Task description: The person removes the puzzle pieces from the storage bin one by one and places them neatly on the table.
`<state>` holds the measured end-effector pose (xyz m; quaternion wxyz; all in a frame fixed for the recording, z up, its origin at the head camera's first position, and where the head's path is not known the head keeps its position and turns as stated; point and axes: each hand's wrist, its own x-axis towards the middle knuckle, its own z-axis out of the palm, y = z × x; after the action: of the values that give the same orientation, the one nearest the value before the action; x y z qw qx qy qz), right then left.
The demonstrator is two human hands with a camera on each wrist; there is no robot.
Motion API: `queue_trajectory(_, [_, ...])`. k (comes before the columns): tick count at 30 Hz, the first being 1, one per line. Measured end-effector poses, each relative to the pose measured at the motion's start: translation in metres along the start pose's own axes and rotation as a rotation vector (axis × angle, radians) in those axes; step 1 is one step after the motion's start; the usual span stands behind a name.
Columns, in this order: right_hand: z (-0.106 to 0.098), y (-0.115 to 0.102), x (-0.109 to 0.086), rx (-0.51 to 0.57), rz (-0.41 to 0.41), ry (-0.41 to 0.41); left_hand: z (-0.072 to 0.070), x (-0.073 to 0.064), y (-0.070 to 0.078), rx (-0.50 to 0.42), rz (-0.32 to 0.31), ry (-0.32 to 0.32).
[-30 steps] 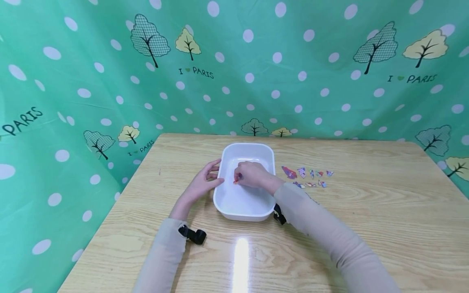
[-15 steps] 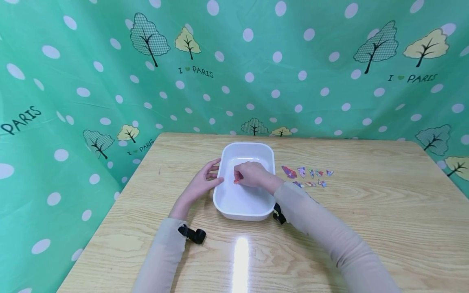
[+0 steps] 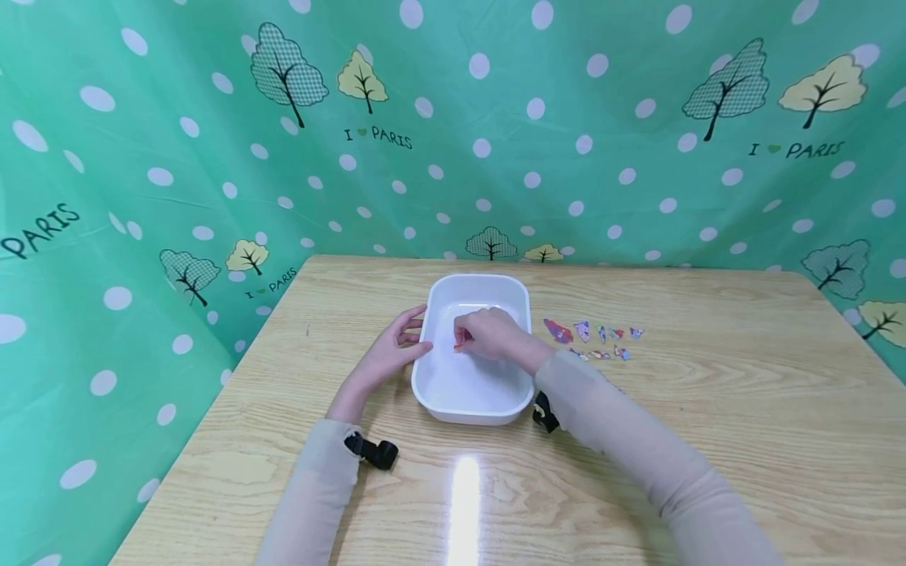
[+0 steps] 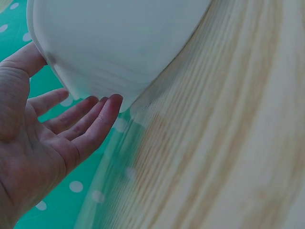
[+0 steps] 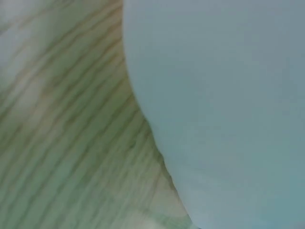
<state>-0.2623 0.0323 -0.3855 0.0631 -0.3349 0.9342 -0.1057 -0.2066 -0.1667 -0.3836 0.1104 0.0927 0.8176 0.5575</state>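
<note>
A white plastic basin (image 3: 470, 399) stands on the wooden table. My left hand (image 3: 388, 347) rests at its left side with spread fingers. In the left wrist view, the thumb of that left hand (image 4: 52, 124) meets the edge of the basin (image 4: 119, 43), and the fingertips lie at its outer wall. Inside the basin, my right hand (image 3: 488, 334) reaches low and pinches a small red-orange piece (image 3: 458, 347), mostly hidden by the fingers. The right wrist view holds only the blurred wall of the basin (image 5: 219, 109) and tabletop, with no hand visible.
Several small colourful flat pieces (image 3: 558, 331) lie in two rows right of the basin, partly near the right sleeve (image 3: 602, 405). A green dotted curtain (image 3: 453, 157) hangs behind the table (image 3: 708, 354). Light glares on the tabletop in front.
My right hand has shifted very slightly up and to the right inside the basin, and its forearm a little to the right. The left hand stays at the basin's side.
</note>
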Motion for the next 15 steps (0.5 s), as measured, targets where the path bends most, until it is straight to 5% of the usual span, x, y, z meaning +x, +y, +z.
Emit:
queue_trajectory(5, [-0.009, 0.002, -0.007, 0.029, 0.029, -0.002, 0.001, 0.002, 0.0, 0.01, 0.001, -0.005])
queue_trajectory(15, [-0.023, 0.009, -0.02, 0.053, 0.015, 0.042, 0.0, 0.016, -0.028, 0.002, -0.001, 0.017])
